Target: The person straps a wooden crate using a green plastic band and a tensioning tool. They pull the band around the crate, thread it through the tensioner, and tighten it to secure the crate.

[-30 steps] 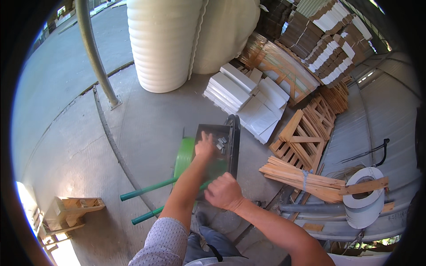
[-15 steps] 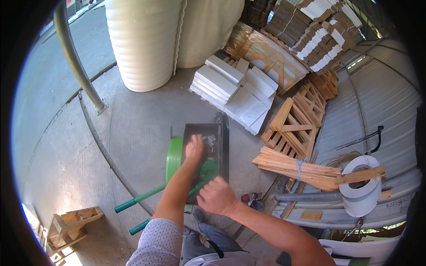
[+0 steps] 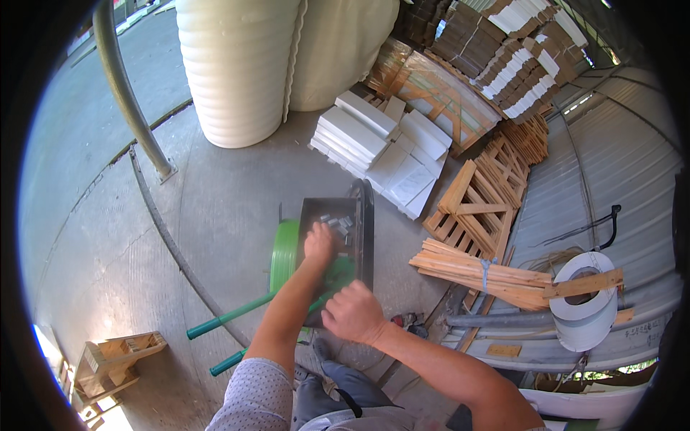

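My left hand (image 3: 320,243) is over a dark open tray (image 3: 316,206) on a wheeled strapping cart, its fingers curled downward and slightly blurred. Small grey metal clips (image 3: 342,225) lie loose in the tray just beyond the fingertips. Whatever those fingers grip is hidden. My right hand (image 3: 353,314) is closed in a fist at the tray's near end, its back toward me; what it holds cannot be seen. A roll of green strap (image 3: 284,251) hangs at the cart's left side. Two green handles (image 3: 228,320) stick out toward the lower left, past my left forearm.
White slabs (image 3: 381,147) are piled ahead, beside tall rolls of white foam (image 3: 233,72). Wooden frames (image 3: 480,208) and a tied bundle of wood strips (image 3: 474,271) lie to the right, near a white strap reel (image 3: 583,309). A metal post (image 3: 129,93) and wooden pallet (image 3: 118,366) are left.
My left hand has drawn back slightly toward me within the tray, showing more of the clips. My right fist stays nearly in place. The view has shifted a little.
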Tool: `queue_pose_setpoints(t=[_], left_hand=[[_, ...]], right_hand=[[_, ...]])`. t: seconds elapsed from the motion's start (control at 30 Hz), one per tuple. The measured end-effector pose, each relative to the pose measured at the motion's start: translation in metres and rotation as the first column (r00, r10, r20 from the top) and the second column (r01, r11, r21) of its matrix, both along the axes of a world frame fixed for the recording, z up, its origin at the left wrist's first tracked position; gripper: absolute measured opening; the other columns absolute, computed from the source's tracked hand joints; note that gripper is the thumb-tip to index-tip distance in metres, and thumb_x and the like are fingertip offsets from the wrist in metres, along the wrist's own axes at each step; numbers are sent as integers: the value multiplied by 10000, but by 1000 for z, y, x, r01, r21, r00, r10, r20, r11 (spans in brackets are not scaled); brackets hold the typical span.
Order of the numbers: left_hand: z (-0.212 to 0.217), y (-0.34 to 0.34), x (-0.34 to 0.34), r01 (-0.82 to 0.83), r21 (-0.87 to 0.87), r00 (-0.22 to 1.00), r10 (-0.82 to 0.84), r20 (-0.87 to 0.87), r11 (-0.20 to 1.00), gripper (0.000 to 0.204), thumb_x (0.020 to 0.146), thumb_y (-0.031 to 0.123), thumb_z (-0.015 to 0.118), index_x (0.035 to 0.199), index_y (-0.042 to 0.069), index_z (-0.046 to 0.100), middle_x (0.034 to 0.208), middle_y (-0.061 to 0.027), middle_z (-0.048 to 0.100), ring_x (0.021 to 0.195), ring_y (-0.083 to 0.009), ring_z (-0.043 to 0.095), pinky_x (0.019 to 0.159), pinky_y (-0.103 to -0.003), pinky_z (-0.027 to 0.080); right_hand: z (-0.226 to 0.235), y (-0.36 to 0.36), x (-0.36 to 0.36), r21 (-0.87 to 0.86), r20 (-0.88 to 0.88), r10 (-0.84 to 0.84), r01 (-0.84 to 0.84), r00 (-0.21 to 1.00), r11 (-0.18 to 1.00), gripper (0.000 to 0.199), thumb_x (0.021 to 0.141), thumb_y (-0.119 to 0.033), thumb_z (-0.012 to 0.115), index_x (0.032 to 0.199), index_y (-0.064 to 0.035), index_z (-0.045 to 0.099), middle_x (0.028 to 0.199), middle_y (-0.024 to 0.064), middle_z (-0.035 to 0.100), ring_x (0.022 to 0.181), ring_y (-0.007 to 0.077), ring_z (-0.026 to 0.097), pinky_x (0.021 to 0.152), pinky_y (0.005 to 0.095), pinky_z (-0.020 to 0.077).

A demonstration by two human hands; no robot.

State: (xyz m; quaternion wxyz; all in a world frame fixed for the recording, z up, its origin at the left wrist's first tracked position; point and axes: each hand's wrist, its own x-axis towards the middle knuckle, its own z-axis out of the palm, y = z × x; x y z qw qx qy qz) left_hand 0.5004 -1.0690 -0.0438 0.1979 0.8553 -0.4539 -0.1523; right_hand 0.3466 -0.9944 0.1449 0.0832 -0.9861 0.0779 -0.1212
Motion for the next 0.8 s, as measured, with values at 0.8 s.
queue_pose_setpoints(t=[0.8], left_hand=[[9,11,9,13,-149,994,-29,-107,989,124,881,76,553,996,36,577,1046,-164,603,805,-303,669,721,-405,562]], right_hand=[[-2,1,-1,-7,80,-4,4,997,1000,184,671,-196,666,568,-99,549,581,53,539,616,231,553,675,361,436]])
